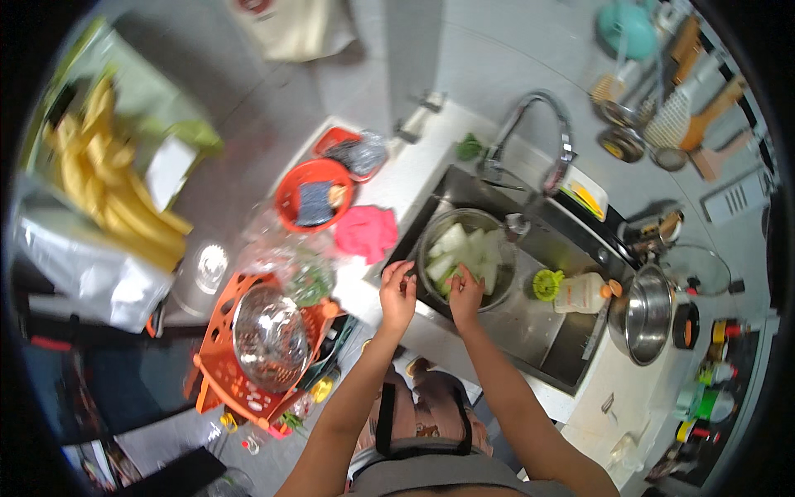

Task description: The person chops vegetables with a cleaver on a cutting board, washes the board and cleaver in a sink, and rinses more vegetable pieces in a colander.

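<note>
A round bowl [514, 273] stands in the left part of the steel sink and holds pale green-white melon-like chunks [458, 241]. My right hand [466, 292] reaches over the bowl's near rim, fingertips at the green pieces; whether they grip one is unclear. Just left of the bowl, my left hand [398, 292] hovers by the sink edge with its fingers apart and nothing visible in it. The chrome faucet [528, 102] arches behind the bowl, its spray head above the bowl's right side.
A pink cloth [366, 233] and red basin [284, 205] lie left of the sink. An orange basket [214, 366] holds a steel colander [270, 335]. A pump bottle [577, 294] stands at the sink's right, near a steel pot [643, 317]. Bananas [124, 186] lie far left.
</note>
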Tool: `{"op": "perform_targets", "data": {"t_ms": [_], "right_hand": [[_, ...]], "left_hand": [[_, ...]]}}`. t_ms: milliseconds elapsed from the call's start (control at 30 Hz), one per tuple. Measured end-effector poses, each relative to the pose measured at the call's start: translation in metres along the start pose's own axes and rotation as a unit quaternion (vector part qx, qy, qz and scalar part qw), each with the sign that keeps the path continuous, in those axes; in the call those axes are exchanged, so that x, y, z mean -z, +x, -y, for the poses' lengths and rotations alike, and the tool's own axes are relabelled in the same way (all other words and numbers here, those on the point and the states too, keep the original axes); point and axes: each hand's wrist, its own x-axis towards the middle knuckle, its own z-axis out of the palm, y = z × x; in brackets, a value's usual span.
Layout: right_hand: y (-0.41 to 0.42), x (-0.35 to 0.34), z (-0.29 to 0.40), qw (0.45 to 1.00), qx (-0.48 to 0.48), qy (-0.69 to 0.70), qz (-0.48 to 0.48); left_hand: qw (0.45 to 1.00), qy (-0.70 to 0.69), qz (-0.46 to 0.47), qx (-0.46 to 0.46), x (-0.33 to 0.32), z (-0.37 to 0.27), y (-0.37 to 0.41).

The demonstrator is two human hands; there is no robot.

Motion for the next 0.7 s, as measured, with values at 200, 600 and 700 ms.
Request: {"op": "perform_targets", "data": {"t_ms": [200,600,700], "right_hand": [[-0.052,-0.065,0.131,0.943,0.289,0.167,-0.022],[-0.144,-0.214,0.186,0.926,0.14,-0.132,0.323],[-0.138,-0.2,0.18,0.947,0.13,-0.082,0.283]], "left_hand": [[0.986,0.082,-0.146,0.001,0.145,-0.001,-0.022],[0.793,0.231,-0.275,0.492,0.369,0.179,-0.172],[0.826,0.164,-0.208,0.497,0.379,0.151,-0.17]]}}
